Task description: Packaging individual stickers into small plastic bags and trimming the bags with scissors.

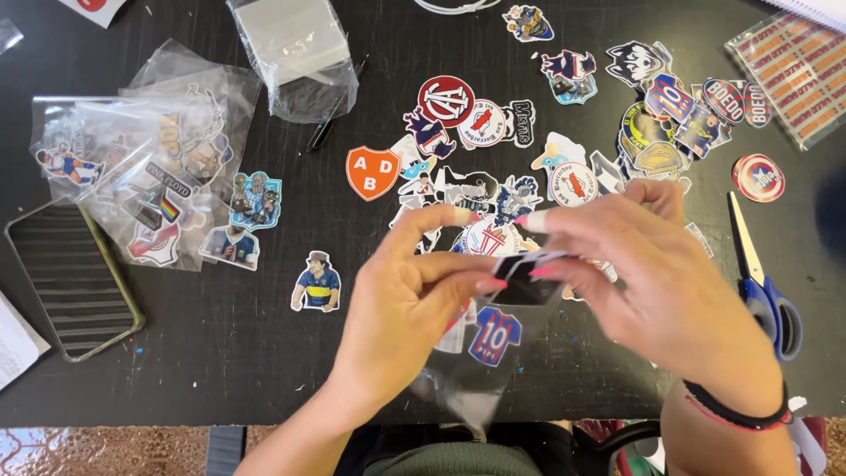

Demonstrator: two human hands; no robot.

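Head view: left hand (401, 304) and right hand (656, 282) both pinch a small dark sticker (526, 269) between fingertips, above a clear plastic sleeve (476, 370). Loose stickers (493, 123) cover the black table (264, 353); scissors (765, 282) lie just right.

The table (264, 353) is black, strewn with many-coloured stickers: an orange shield sticker (373, 172) with white letters, a red-and-white round sticker (446, 100), and near the hands a blue-and-red jersey sticker (494, 336) with a yellow number. At the left lies a phone case (75, 278), dark with fine pale stripes and an olive rim, and at the right are scissors (765, 282) with blue handles. The right hand (670, 291) wears a black-and-red wristband (736, 412), and the fingernails are pink with white tips.
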